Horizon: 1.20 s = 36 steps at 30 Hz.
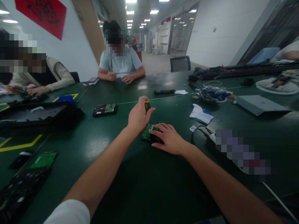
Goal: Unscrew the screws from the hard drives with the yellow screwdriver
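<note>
A hard drive (146, 134) with a green circuit board lies on the dark green table in front of me. My left hand (138, 115) is closed around a screwdriver (147, 105) with a yellow and black handle, just above the drive's far left side. The screwdriver's tip is hidden from view. From the right, my right hand (170, 139) rests on the drive with its fingers spread. Those fingers cover much of the drive's right part.
Another hard drive (105, 109) lies to the left, near a black tray (35, 116). More drives with a green board (44, 160) are at lower left. On the right are a white glove (201, 114), a power strip (240, 155) and a grey metal box (261, 104). Two people sit across the table.
</note>
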{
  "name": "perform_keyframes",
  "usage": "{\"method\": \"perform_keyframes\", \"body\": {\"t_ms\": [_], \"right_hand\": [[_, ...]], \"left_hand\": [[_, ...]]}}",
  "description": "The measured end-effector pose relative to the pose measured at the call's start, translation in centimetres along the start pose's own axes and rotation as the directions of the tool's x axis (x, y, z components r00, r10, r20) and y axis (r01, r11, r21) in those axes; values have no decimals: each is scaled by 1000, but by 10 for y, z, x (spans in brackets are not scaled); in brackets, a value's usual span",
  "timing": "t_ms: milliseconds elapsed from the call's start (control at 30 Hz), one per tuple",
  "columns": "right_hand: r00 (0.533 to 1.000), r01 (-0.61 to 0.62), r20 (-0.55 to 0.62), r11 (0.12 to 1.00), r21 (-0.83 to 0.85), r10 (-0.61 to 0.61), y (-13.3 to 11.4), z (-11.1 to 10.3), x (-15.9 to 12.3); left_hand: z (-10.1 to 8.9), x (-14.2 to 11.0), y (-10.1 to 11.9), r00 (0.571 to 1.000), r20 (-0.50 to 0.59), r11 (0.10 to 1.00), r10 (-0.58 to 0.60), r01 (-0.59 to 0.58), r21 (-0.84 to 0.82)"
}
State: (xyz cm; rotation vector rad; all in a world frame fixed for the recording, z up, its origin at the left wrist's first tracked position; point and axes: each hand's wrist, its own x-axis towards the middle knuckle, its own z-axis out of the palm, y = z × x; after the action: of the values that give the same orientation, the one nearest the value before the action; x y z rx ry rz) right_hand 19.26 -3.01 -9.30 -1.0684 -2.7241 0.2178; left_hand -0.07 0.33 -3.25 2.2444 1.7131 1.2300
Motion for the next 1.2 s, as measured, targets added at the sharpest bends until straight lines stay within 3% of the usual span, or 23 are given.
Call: {"method": "perform_keyframes", "body": {"t_ms": [133, 333, 600, 733, 933, 1067, 1200], "right_hand": [[1000, 0, -1, 1000, -4, 0, 0, 0, 0], [1000, -8, 10, 1000, -9, 8, -2, -3, 0], [1000, 1, 8, 1000, -11, -1, -2, -4, -1], [1000, 4, 4, 1000, -9, -4, -1, -2, -1], [1000, -1, 7, 1000, -17, 1, -1, -1, 0], [1000, -9, 7, 1000, -22, 10, -2, -1, -1], [1000, -17, 22, 1000, -20, 17, -4, -3, 0]], "left_hand": [[-3, 1, 0, 992, -52, 993, 114, -111, 48], [2, -2, -3, 984, -19, 979, 177, -174, 105], [1, -1, 0, 999, -47, 1000, -1, 0, -19], [-2, 2, -1, 1000, -23, 994, -10, 7, -111], [-3, 3, -3, 995, -2, 995, 101, -101, 4], [1, 1, -5, 973, -42, 968, 227, -220, 119], [8, -1, -12, 958, -67, 952, 278, -265, 154]]}}
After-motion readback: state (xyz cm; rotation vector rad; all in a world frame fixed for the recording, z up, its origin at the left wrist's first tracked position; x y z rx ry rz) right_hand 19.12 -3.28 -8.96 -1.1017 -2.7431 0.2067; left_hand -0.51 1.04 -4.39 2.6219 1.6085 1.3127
